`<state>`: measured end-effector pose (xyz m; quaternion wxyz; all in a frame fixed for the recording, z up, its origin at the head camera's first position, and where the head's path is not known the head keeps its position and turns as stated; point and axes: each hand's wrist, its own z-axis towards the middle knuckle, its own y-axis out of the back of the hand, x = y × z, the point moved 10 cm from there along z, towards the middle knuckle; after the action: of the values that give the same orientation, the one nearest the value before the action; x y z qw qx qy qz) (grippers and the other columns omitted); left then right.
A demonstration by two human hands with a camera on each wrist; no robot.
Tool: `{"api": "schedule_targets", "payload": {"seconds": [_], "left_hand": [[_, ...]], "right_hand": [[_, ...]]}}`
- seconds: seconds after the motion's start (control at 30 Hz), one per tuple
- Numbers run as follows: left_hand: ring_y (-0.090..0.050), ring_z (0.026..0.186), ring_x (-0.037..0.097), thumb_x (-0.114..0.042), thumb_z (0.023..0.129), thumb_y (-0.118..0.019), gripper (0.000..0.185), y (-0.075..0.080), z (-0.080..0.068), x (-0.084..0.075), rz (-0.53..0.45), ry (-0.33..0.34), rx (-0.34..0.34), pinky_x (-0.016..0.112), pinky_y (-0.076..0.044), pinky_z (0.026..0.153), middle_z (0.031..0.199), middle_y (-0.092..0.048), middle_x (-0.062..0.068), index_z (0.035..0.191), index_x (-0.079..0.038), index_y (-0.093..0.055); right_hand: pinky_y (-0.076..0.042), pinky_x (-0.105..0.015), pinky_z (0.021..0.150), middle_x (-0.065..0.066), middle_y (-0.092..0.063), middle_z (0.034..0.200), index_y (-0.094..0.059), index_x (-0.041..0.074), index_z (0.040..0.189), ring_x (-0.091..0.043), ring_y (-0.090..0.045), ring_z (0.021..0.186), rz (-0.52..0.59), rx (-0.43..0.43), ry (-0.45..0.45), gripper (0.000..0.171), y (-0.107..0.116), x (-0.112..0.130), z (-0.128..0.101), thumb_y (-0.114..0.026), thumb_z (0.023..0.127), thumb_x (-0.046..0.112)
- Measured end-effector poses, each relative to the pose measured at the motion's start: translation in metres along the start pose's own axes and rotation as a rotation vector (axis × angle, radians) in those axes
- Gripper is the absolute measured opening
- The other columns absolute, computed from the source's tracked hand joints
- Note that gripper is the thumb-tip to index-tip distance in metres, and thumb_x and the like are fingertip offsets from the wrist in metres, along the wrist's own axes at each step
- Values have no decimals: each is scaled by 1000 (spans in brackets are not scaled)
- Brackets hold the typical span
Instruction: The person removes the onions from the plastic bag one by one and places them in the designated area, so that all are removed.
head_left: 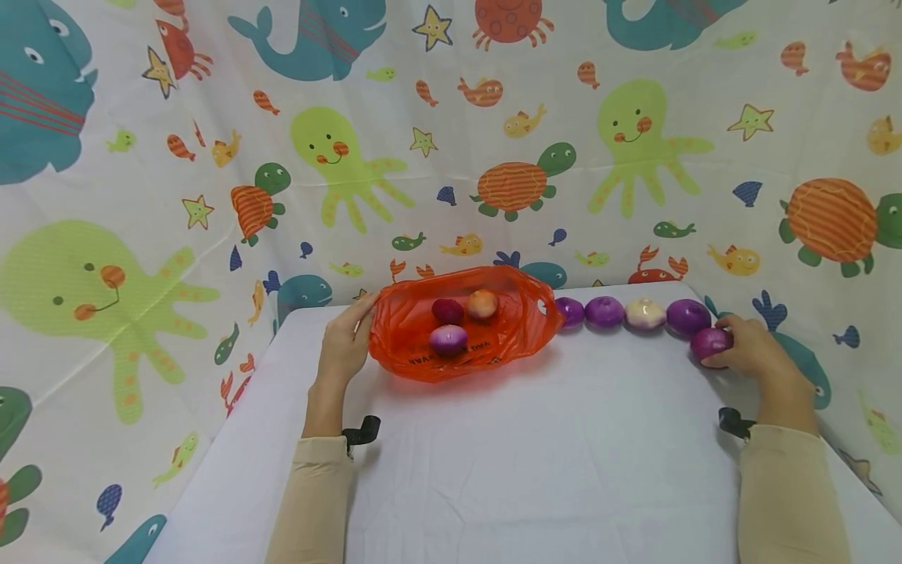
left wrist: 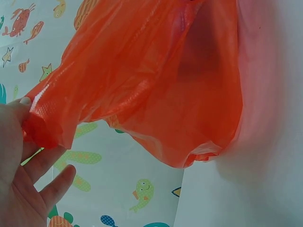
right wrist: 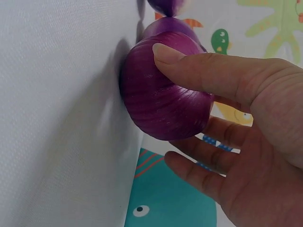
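An orange plastic bag lies open on the white table, near its back edge. Inside it are three onions: a dark purple one, a pale orange one and a purple-white one. My left hand pinches the bag's left edge; in the left wrist view the thumb presses on the bag. My right hand grips a purple onion on the table at the right edge. In the right wrist view the thumb lies over the onion, with the fingers under it.
A row of onions runs right from the bag along the back: purple, purple, whitish, purple. A sea-animal curtain hangs on three sides. The table's right edge lies close to my right hand.
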<state>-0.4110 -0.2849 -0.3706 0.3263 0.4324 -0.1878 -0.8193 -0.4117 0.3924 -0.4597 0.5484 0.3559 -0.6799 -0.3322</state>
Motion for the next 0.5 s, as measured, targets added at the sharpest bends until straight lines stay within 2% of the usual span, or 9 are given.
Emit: {"api": "schedule_targets", "payload": {"seconds": [0.27,0.5], "left_hand": [[-52,146,30,-26,110,-52,41,0,0,-1,-2,-6,3,52,-47,115,152,-59,7,151,-24,-57],[-52,146,30,-26,110,-52,41,0,0,-1,-5,-9,0,52,-47,114,151,-59,9,152,-24,-57]], "right_hand": [[-37,-85,99,-45,-29,135,-26,-12,150,-65,-33,123,-3,-20,4,105,0,-1,0,-89,81,36],[-32,-90,94,-47,-18,146,-20,-8,157,-67,-25,128,-4,-34,-56,118,3,-4,-2,-91,77,40]]}}
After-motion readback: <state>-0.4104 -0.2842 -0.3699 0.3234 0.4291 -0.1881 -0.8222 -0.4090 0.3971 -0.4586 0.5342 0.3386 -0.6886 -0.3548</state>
